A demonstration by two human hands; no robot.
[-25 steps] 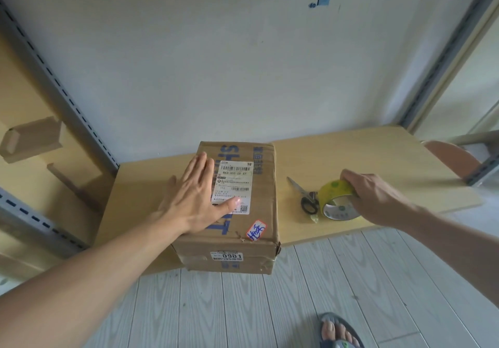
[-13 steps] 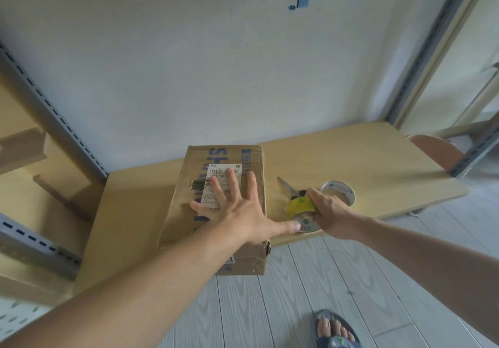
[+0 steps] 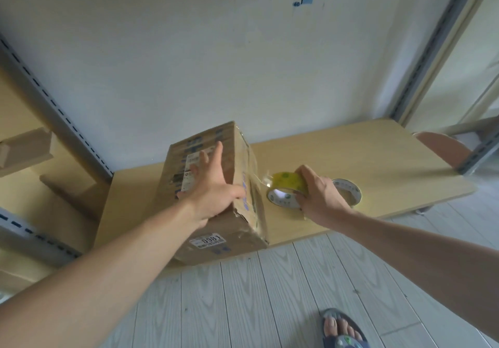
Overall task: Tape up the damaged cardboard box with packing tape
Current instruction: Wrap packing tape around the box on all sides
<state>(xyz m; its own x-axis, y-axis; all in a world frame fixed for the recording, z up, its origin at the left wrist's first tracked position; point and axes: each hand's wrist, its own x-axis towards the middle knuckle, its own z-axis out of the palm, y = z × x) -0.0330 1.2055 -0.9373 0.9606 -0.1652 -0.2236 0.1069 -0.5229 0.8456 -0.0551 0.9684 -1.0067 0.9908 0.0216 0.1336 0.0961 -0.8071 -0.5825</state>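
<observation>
A worn brown cardboard box [image 3: 232,237] with a white label stands tilted on the wooden table [image 3: 337,153], its right side lifted. My left hand [image 3: 213,188] presses flat on the box's top face, fingers spread. My right hand [image 3: 318,196] grips a yellow roll of packing tape [image 3: 287,185] just right of the box. A clear strip runs from the roll to the box's right side.
A second, pale tape roll [image 3: 348,188] lies on the table behind my right hand. Metal shelving uprights [image 3: 54,110] stand at the left and right. My sandalled foot [image 3: 341,328] is on the pale plank floor below.
The box has been tipped up onto its left side. My right hand lifted the yellow tape roll to the box's right side, with tape pulled out. The scissors are no longer visible.
</observation>
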